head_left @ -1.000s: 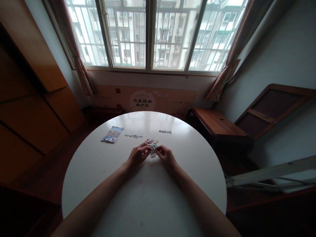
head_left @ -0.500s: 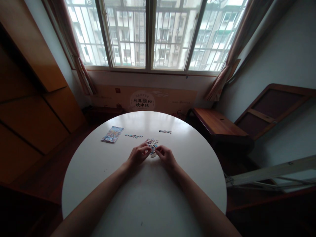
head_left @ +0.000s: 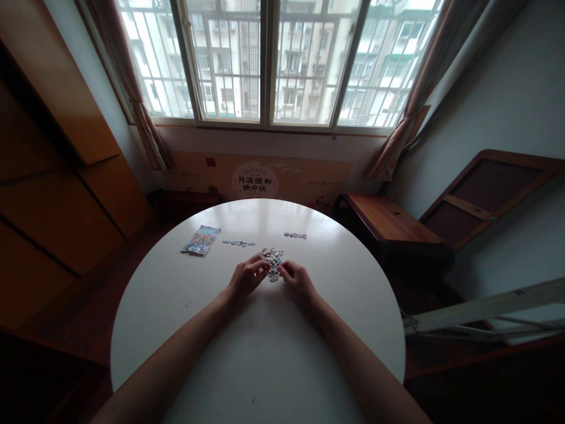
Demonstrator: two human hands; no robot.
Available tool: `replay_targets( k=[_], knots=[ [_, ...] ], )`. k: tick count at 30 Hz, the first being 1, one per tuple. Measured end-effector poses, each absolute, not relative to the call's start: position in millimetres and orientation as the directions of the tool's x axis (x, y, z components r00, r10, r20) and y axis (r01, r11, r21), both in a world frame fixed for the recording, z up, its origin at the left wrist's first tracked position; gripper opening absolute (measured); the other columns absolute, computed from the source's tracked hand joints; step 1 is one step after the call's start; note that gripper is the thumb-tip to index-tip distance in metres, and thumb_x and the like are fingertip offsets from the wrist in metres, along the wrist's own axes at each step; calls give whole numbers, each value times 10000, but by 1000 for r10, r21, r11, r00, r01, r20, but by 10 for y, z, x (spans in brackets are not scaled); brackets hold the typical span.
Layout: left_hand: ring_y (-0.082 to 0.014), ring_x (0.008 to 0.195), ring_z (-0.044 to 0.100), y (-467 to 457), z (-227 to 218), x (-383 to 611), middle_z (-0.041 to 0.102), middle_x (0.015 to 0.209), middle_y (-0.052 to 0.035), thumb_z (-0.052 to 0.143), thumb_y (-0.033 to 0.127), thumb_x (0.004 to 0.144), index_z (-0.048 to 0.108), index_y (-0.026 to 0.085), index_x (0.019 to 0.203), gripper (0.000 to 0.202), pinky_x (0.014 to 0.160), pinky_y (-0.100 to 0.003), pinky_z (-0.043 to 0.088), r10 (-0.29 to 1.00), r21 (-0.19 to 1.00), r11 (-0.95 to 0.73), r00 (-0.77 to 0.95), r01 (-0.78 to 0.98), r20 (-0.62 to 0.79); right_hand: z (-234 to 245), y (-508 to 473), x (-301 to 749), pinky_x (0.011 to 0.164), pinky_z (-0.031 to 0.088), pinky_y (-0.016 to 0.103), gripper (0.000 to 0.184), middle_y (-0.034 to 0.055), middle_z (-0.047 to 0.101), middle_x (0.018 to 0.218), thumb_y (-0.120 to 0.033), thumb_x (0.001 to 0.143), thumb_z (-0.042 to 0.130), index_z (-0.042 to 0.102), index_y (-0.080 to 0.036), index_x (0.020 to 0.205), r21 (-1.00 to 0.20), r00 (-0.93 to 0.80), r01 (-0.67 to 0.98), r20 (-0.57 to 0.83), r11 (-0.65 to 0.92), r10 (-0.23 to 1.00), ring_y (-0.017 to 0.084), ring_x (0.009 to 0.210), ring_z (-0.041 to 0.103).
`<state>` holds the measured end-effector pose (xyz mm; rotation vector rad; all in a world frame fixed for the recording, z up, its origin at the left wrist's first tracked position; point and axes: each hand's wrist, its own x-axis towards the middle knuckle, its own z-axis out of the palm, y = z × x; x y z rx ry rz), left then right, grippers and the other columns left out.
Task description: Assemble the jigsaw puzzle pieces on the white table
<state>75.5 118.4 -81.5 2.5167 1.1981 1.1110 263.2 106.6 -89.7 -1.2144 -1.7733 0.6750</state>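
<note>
A small heap of jigsaw pieces (head_left: 272, 255) lies on the white round table (head_left: 260, 353), some with their pale backs up. At its left edge is my left hand (head_left: 248, 275), thumb and fingers closed together. My right hand (head_left: 297, 277) is at the opposite edge, its fingers curled into a pinch. Whatever either pinch holds is too small to make out. Just below the heap, between my fingertips, sits a small clump of pieces (head_left: 274, 275). Behind the heap lie a left row of jigsaw pieces (head_left: 239, 243) and a right row of jigsaw pieces (head_left: 295, 235).
A colourful picture sheet (head_left: 202, 240) lies on the table's left side. Beyond the table's far edge are a printed banner (head_left: 291, 176) and a barred window. A wooden bench (head_left: 388, 218) stands at the right, and a wooden cabinet (head_left: 39, 218) at the left.
My right hand's fingertips have shifted very slightly at the heap's edge. Otherwise my hands, the rows and the sheet look the same.
</note>
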Motion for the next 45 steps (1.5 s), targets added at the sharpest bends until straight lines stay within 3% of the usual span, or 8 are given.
replay_targets(
  k=[7, 31, 45],
  knots=[
    [-52, 574, 536, 1213, -856, 741, 628, 848, -19, 524, 283, 862, 676, 209, 850, 169, 542, -160, 395, 668, 367, -724, 460, 584, 586, -883, 1061, 2639, 556, 362, 218, 238, -6, 561, 606, -334, 832, 482, 585, -155, 714, -805, -175, 459, 333, 375, 927, 117, 562, 489],
    [-73, 605, 561, 1226, -863, 746, 637, 849, -28, 539, 273, 849, 666, 182, 862, 156, 594, -182, 439, 707, 447, -702, 469, 554, 529, -895, 1051, 2631, 599, 407, 234, 202, 13, 602, 640, -323, 828, 509, 600, -154, 765, -830, -168, 414, 335, 375, 927, 132, 589, 538],
    [-66, 598, 571, 1223, -855, 744, 646, 856, -27, 531, 276, 859, 667, 199, 882, 157, 560, -166, 427, 679, 392, -724, 482, 568, 554, -886, 1048, 2627, 578, 396, 223, 198, 4, 586, 621, -317, 837, 487, 576, -161, 752, -835, -174, 412, 321, 365, 931, 122, 563, 517]
  ],
)
